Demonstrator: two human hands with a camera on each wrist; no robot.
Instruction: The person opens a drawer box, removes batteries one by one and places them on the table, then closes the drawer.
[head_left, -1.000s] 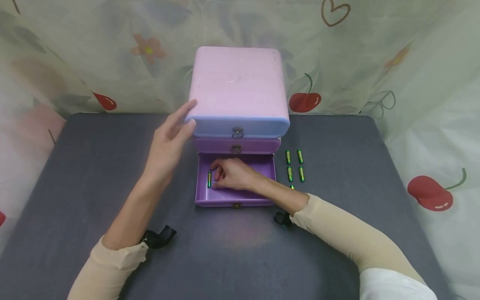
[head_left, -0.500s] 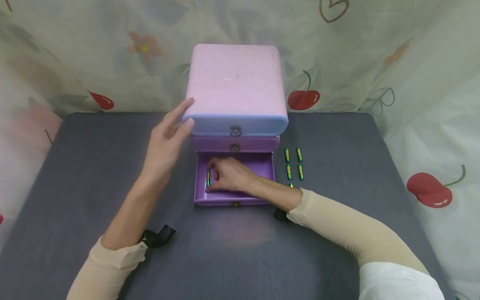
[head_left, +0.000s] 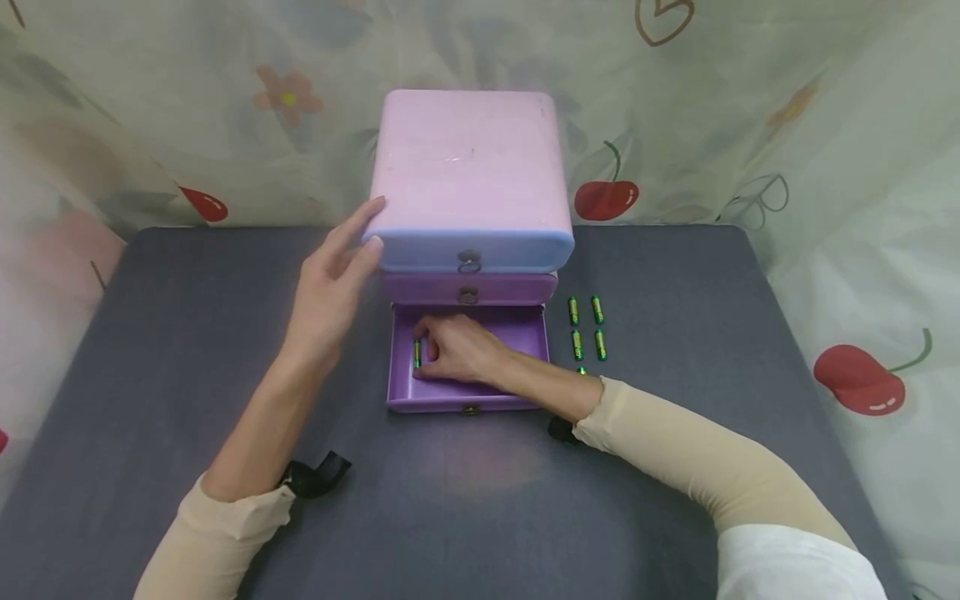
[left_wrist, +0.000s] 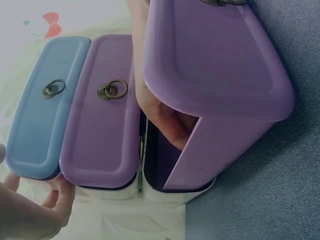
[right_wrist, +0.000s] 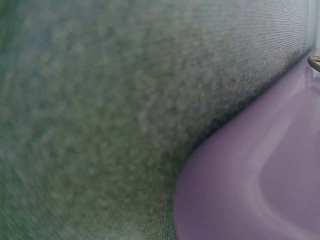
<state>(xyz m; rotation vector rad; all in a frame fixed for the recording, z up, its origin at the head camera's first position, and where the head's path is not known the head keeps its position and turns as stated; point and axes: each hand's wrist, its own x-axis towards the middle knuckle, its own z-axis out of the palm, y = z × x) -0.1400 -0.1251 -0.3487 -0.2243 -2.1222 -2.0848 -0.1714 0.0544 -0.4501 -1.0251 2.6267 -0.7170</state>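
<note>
A small cabinet [head_left: 468, 167] has a pink top, a blue top drawer and purple drawers below. Its bottom drawer [head_left: 487, 403] is pulled out. Inside that drawer, my right hand [head_left: 461, 348] pinches a green battery [head_left: 417, 353] end to end between thumb and forefinger, near the left wall. My left hand [head_left: 326, 287] rests against the cabinet's front left corner with fingers extended; the left wrist view shows its fingers [left_wrist: 64, 202] at the side of the upper drawers. The right wrist view holds only the drawer front [right_wrist: 250, 190] and cloth, with the hand out of sight.
Several green batteries [head_left: 577, 344] stand in two columns on the dark grey table [head_left: 465, 517], right of the drawer; the nearest is partly covered by the right forearm. A patterned curtain [head_left: 480, 42] hangs behind and at both sides. Ring pulls [head_left: 468, 296] stick out from the drawer fronts.
My right hand has moved slightly left, and its thumb and forefinger have closed on the ends of the battery in the drawer. My left hand stays at the cabinet corner.
</note>
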